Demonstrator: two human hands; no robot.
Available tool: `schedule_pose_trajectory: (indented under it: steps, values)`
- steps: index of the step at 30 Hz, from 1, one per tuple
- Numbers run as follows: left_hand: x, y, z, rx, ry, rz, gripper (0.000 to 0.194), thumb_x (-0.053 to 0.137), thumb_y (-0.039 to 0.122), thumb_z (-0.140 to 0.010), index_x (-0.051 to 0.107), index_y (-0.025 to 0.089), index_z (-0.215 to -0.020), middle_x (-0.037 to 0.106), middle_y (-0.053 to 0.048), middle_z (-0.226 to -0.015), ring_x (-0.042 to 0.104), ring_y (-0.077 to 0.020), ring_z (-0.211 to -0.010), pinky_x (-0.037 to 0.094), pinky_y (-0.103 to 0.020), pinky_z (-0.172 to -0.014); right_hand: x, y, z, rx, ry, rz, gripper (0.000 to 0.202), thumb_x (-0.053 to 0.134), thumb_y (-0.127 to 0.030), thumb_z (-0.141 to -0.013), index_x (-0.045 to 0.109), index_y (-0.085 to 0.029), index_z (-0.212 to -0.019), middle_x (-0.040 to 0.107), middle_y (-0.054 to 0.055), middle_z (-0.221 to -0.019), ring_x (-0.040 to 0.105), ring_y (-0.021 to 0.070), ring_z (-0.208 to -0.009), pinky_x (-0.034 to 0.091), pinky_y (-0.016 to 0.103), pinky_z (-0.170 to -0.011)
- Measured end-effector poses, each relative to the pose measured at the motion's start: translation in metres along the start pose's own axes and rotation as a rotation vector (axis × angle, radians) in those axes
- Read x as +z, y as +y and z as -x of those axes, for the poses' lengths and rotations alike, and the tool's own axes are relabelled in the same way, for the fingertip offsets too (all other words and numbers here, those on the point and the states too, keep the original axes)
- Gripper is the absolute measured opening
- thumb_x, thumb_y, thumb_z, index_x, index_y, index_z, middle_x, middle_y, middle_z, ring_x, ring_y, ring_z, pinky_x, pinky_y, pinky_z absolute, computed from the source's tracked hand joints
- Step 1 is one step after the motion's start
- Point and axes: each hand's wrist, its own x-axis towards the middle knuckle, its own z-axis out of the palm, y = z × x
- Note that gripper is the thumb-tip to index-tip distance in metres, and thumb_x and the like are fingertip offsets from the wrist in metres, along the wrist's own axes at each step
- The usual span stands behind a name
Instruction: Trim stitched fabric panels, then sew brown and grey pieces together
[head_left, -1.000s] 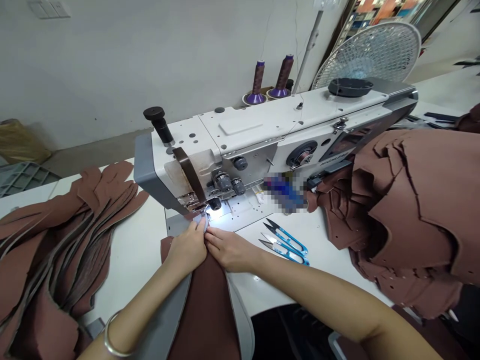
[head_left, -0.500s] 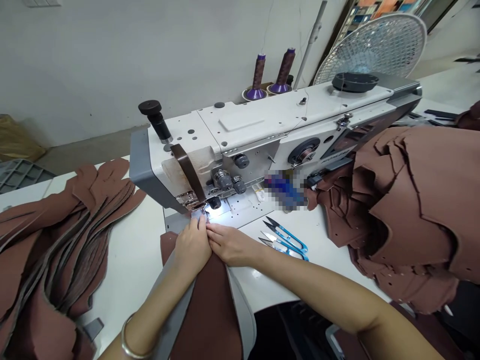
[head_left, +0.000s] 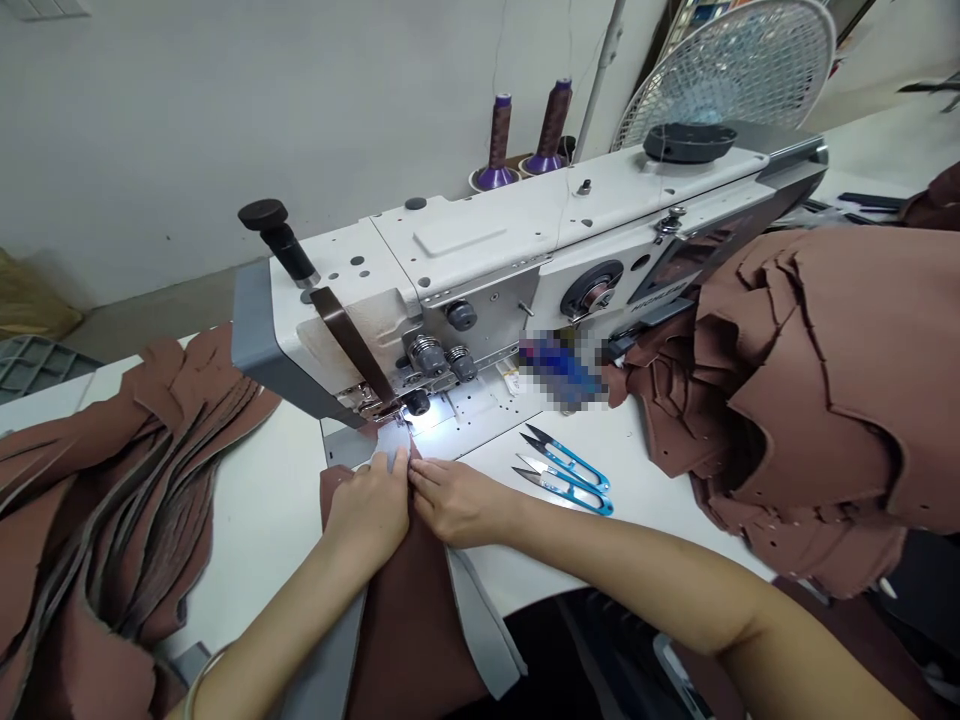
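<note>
A white sewing machine [head_left: 465,250] spans the table, its lamp lighting the needle area. Brown leather [head_left: 412,620] with a grey underside runs from my lap up to the presser foot. My left hand [head_left: 371,510] presses its fingers together on the leather's seam, just in front of the foot. Close beside it on the right, my right hand [head_left: 457,500] pinches the leather's edge between thumb and fingers. A light grey strip [head_left: 394,440] shows between my left fingertips and the foot.
Two blue-handled thread snips [head_left: 574,480] lie right of my hands. Brown leather pieces are heaped at left [head_left: 150,500] and in a large stack at right [head_left: 847,370]. Thread cones [head_left: 499,145] and a white fan [head_left: 735,75] stand behind the machine.
Both hands are slightly farther from the presser foot, and more of the grey strip shows beyond my left fingertips. The leather's lower right edge has spread outward. The view has shifted a little.
</note>
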Motion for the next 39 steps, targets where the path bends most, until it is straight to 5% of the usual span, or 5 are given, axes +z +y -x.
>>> schedule_pose_trajectory:
  steps: [15, 19, 39]
  values:
    - [-0.008, -0.001, -0.021, 0.053, -0.036, 0.003, 0.053, 0.028, 0.011, -0.089, 0.034, 0.006, -0.141, 0.059, -0.019, -0.116, 0.065, -0.0291, -0.093, 0.052, -0.039, -0.072, 0.017, 0.006, -0.006, 0.074, -0.003, -0.009, 0.027, 0.04, -0.012, -0.091, 0.064, 0.001, -0.094, 0.065, 0.024, -0.096, 0.06, 0.0283, -0.094, 0.047, 0.045, -0.087]
    - [-0.012, -0.004, -0.025, 0.046, -0.027, 0.05, 0.053, 0.028, 0.012, -0.088, 0.034, 0.007, -0.141, 0.056, -0.02, -0.12, 0.064, -0.0298, -0.095, 0.052, -0.041, -0.074, 0.012, 0.007, -0.002, 0.058, -0.007, -0.018, 0.027, 0.041, -0.012, -0.091, 0.063, 0.002, -0.097, 0.064, 0.026, -0.103, 0.059, 0.0283, -0.103, 0.042, 0.045, -0.098]
    - [0.004, -0.01, -0.015, 0.037, -0.078, 0.248, 0.05, 0.038, 0.011, -0.083, 0.042, 0.014, -0.133, 0.054, -0.015, -0.121, 0.059, -0.0265, -0.105, 0.045, -0.037, -0.086, -0.001, -0.014, 0.004, 0.053, -0.089, 0.063, 0.032, 0.042, -0.011, -0.091, 0.057, 0.01, -0.109, 0.057, 0.035, -0.114, 0.059, 0.0342, -0.109, 0.043, 0.052, -0.095]
